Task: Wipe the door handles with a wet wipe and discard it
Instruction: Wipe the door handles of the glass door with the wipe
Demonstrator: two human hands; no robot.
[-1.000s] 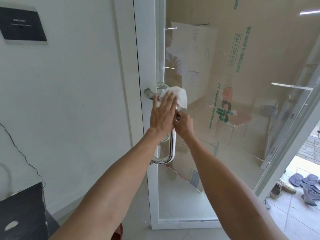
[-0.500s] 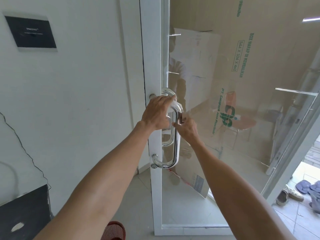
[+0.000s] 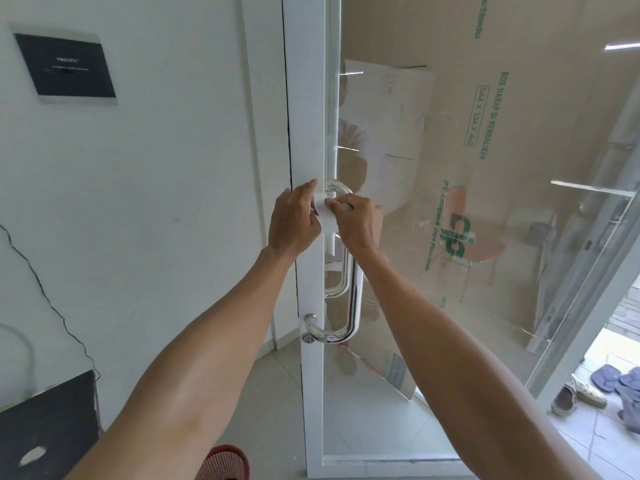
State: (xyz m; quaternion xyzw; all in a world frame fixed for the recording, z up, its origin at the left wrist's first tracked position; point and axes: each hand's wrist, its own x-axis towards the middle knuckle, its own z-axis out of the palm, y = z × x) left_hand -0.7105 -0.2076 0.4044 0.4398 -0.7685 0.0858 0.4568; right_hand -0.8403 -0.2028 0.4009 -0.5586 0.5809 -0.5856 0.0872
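A chrome D-shaped door handle (image 3: pixel 354 299) is fixed to the white frame of a glass door (image 3: pixel 311 133). A white wet wipe (image 3: pixel 325 216) is wrapped around the handle's top end. My left hand (image 3: pixel 293 221) pinches the wipe from the left. My right hand (image 3: pixel 356 221) grips the wipe and the handle's upper bar from the right. Both hands touch each other at the wipe. A second handle on the far side shows through the glass (image 3: pixel 337 289).
A white wall (image 3: pixel 156 202) with a black plaque (image 3: pixel 65 65) lies left. A black surface (image 3: pixel 48 420) sits bottom left and a red woven item (image 3: pixel 227 462) lies on the floor below. Cardboard boxes stand behind the glass (image 3: pixel 485 168). Shoes (image 3: pixel 575 394) lie outside at the right.
The wipe went from spread over the top of the handle to bunched around its upper end. My right hand rose from the bar to join the left at the top.
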